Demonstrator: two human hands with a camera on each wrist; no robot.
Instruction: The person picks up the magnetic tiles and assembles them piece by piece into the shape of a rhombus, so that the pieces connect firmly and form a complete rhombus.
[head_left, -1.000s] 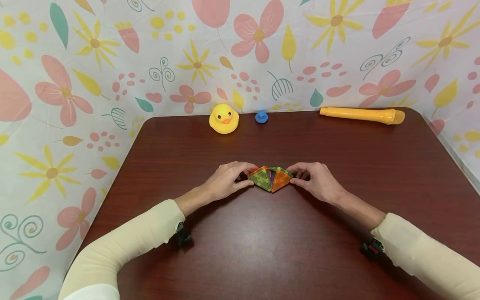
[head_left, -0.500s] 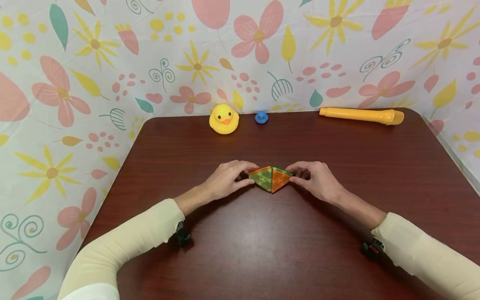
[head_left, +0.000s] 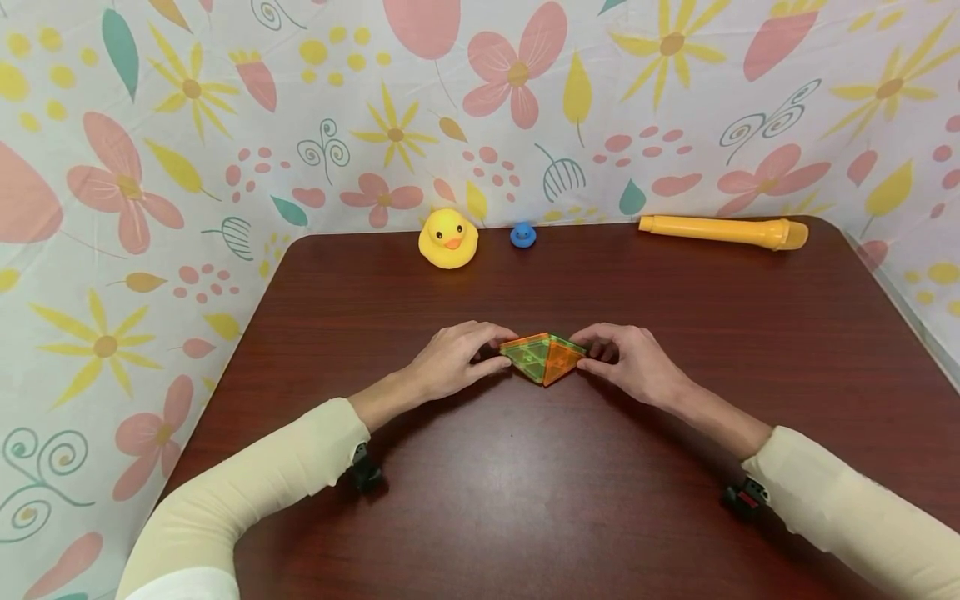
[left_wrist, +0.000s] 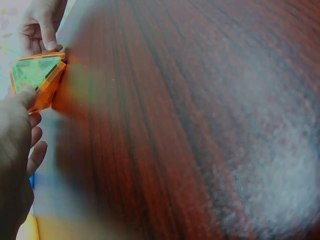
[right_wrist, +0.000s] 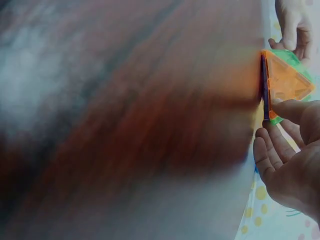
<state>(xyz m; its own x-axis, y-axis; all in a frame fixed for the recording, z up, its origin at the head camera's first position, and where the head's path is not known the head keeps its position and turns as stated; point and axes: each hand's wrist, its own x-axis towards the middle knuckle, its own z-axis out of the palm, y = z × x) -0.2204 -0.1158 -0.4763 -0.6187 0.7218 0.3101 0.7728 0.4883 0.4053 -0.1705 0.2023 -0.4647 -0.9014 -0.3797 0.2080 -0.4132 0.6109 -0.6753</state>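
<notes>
Translucent triangular magnetic tiles lean together at the middle of the table. A green tile (head_left: 528, 358) and an orange tile (head_left: 562, 358) face me in the head view, their edges meeting along a ridge. My left hand (head_left: 459, 360) pinches the left side, thumb in front and fingers behind; its thumb lies by the green tile (left_wrist: 32, 72) in the left wrist view. On the opposite side my right hand (head_left: 633, 360) pinches the tiles. A dark purple tile (right_wrist: 264, 90) shows edge-on beneath the orange one in the right wrist view. Fingers partly hide the back tiles.
A yellow rubber duck (head_left: 447, 239) and a small blue duck (head_left: 522, 235) stand at the back edge of the brown table (head_left: 517, 500). To their right lies a yellow toy microphone (head_left: 723, 232). A flowered cloth (head_left: 360, 108) hangs behind the table.
The gap between the green and orange tiles, where purple showed, has closed. The green tile's top and my left fingertips have shifted slightly right. Both hands keep their hold.
</notes>
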